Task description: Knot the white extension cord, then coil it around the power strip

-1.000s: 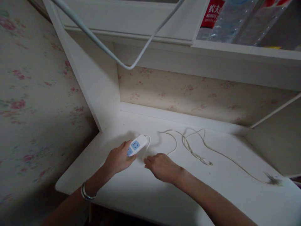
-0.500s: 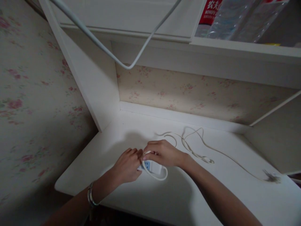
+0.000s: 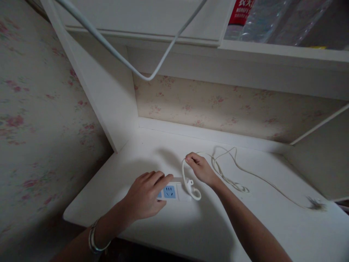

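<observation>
A white power strip with blue socket faces lies on the white desk. My left hand is closed over its left part, fingers along the far edge and thumb on the near side, hiding some sockets. Beyond the strip's right end, my right hand pinches the strip's white cord between thumb and fingers, holding it raised. From there the cord loops down past a small white fitting at the strip's end. A thinner cord runs on behind my right hand to the right.
Loose coils of thin cream cord spread over the desk, ending in a frayed tuft at the right. A thick white cable hangs close in front. Plastic bottles stand on the shelf above. Flowered wallpaper covers the left wall.
My right hand has moved right and away from my left hand, drawing the cord up with it. More of the power strip's sockets now show. My left hand has turned slightly over the strip.
</observation>
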Demonstrator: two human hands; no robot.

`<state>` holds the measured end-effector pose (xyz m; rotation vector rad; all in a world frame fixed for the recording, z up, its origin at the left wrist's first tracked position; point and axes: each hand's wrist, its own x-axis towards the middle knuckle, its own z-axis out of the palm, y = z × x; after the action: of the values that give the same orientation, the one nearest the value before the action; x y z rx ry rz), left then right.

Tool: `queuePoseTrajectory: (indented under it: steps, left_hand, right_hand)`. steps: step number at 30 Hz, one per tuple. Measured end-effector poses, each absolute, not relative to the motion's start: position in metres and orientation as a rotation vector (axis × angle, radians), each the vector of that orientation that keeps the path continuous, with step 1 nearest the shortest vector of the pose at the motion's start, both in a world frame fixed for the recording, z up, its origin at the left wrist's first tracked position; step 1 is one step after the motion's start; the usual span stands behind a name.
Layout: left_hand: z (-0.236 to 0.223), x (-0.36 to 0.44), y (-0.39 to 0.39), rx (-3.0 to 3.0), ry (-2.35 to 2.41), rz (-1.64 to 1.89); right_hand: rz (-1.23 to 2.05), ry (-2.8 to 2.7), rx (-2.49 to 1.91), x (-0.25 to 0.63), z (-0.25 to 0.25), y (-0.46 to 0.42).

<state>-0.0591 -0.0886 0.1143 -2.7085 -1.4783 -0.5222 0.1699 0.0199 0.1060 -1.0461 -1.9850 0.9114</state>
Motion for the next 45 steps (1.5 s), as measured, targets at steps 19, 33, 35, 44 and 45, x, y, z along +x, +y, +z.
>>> queuePoseTrajectory:
  steps: [19,33,35,44,45]
  left_hand:
    - [0.116,-0.057,-0.065,-2.291,-1.897,-0.326]
    - [0.117,-0.043,-0.083,-2.681,-1.601,-0.071]
    - [0.122,-0.042,-0.087,-2.754,-1.542,-0.056]
    - [0.150,-0.037,-0.102,-2.989,-1.315,-0.108]
    - [0.152,-0.038,-0.103,-2.992,-1.305,-0.129]
  right_hand:
    - [0.148,-2.768,-1.095,0.175,0.098,-0.040]
    - [-0.038,-2.575,-0.661,0.176,0.156,-0.018]
    - [0.101,-2.493,-0.693,0.173,0.157,-0.011]
    - [0.941,-1.983,-1.063,0.162,0.141,0.013]
    - [0.995,-1.919,-1.088,0.162,0.137,0.015]
